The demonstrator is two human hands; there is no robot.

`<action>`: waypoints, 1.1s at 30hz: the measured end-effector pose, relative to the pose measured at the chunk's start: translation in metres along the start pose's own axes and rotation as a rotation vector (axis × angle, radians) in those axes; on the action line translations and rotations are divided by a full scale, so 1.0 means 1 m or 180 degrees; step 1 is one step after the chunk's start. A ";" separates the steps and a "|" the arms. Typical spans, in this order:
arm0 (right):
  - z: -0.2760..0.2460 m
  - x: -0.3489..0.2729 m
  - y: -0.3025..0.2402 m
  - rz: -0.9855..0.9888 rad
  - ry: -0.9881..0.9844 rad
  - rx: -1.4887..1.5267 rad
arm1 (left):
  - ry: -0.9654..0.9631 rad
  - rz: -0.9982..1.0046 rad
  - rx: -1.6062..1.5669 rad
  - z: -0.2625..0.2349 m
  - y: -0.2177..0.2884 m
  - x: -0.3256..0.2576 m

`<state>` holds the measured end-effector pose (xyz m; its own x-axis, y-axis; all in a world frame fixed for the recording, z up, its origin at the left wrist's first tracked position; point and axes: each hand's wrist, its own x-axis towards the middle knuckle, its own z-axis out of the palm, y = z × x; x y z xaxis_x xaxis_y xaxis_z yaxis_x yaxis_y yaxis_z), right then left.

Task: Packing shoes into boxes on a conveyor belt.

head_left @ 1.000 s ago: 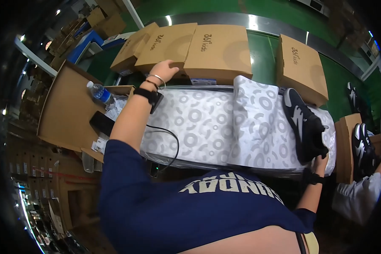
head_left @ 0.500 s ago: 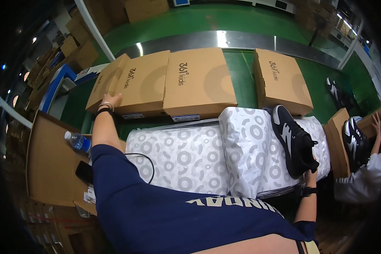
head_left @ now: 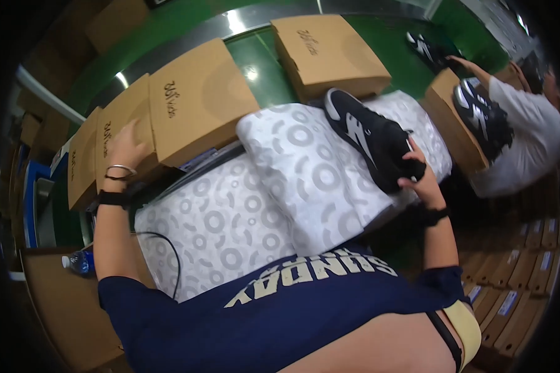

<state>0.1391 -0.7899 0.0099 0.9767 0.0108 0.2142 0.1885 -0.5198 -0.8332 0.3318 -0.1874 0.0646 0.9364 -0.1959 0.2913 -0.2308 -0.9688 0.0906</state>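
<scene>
My right hand grips the heel of a black sneaker with a white toe and side marks. The sneaker lies over white wrapping paper printed with grey rings. Over at the left, my left hand rests with fingers stretched out on the top of a brown shoebox. On either side of that one sit another shoebox, at the left end of the row, and a larger shoebox.
A separate shoebox stands beyond the sneaker on the green surface. At right, a co-worker's sleeve is beside an open box with a black shoe. A water bottle and black cable lie at left.
The view has swung to the right and tilted. My left hand has shifted from the leftmost boxes' edge onto the second box's top. The co-worker's hand now reaches toward the far shoe.
</scene>
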 end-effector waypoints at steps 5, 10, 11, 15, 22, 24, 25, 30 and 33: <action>0.015 0.004 -0.029 -0.0044 0.0651 -0.0021 | -0.0187 0.1561 -0.1294 -0.006 0.230 -0.034; 0.005 -0.003 -0.046 -0.0294 0.0669 -0.0679 | -0.0723 0.1610 -0.0521 0.029 0.310 -0.062; 0.005 -0.005 -0.054 -0.0882 0.0721 -0.1467 | -0.0992 0.1755 -0.0349 0.030 0.314 -0.064; 0.043 -0.025 -0.079 -0.1896 0.0351 -0.2551 | -0.1232 0.1803 -0.0203 0.026 0.320 -0.064; 0.012 -0.007 -0.037 -0.0453 0.0615 -0.0215 | -0.1320 0.1579 -0.0491 0.033 0.307 -0.065; -0.019 0.011 0.021 0.0202 0.0527 -0.1170 | -0.1290 0.1658 -0.0528 0.026 0.313 -0.064; -0.025 0.015 0.054 0.0493 0.0385 -0.1814 | -0.1282 0.1658 -0.0549 0.026 0.314 -0.063; -0.049 0.020 0.127 0.0619 0.1238 -0.3020 | -0.1251 0.1602 -0.0867 0.030 0.307 -0.062; -0.051 0.027 0.115 0.1053 0.1165 -0.2692 | -0.1237 0.1540 -0.0932 0.031 0.310 -0.062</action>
<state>0.1818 -0.8932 -0.0538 0.8480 -0.4372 0.2996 -0.3642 -0.8914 -0.2698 0.2101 -0.4797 0.0452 0.7241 -0.6896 0.0057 -0.6579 -0.6882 0.3059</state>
